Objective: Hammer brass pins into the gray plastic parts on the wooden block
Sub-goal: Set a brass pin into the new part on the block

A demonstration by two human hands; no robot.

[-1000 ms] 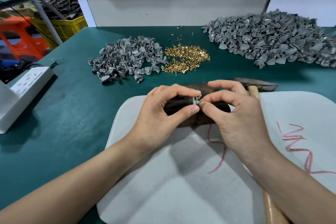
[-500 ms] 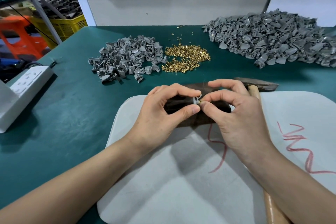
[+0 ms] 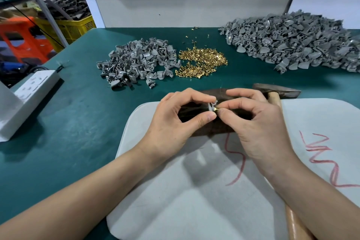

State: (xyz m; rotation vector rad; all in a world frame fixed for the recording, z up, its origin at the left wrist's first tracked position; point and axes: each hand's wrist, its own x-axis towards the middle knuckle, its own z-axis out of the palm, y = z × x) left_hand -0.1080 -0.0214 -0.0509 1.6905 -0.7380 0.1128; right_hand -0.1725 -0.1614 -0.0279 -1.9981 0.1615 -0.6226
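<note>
Little has shifted over the last second: both hands keep the same pose over the wooden block [image 3: 210, 129], and the only change is that a glint of brass now shows at the right fingertips. The left hand [image 3: 171, 122] pinches a small gray plastic part [image 3: 211, 105] between thumb and forefinger, holding it just above the dark, smooth-worn block. The right hand [image 3: 259, 126] pinches a brass pin [image 3: 216, 108] and sets its tip against that part. The block lies at the far edge of a white, soft-looking pad [image 3: 175, 200] with rounded corners and red scrawls. A hammer [image 3: 278, 91] with a dull metal head and pale wooden handle lies at 3 o'clock from the block. On the teal table mat [image 3: 78, 113], a small heap of matte gray parts [image 3: 136, 60] sits at 11 o'clock, shiny brass pins [image 3: 202, 62] at 12, and a larger gray pile [image 3: 292, 39] at 1 o'clock.
</note>
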